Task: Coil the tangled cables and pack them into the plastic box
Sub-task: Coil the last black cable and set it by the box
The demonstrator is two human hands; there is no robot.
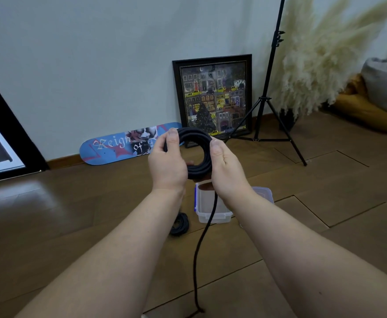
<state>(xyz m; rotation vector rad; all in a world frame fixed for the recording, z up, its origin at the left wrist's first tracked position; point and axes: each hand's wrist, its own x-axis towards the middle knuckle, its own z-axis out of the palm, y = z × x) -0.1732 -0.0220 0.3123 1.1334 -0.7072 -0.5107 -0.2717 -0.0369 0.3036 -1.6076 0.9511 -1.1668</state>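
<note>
Hands up in front of me, both on the black cable coil (197, 152). Left hand (168, 161) grips the coil's left side, thumb laid over the top strands. Right hand (227, 168) grips the right side, thumb likewise on top. Loose tail of the cable (201, 249) hangs from the coil down to the wooden floor (73, 226). Clear plastic box (213, 214) sits open on the floor directly below my hands. Second, smaller cable bundle (180, 224) lies just left of the box.
</note>
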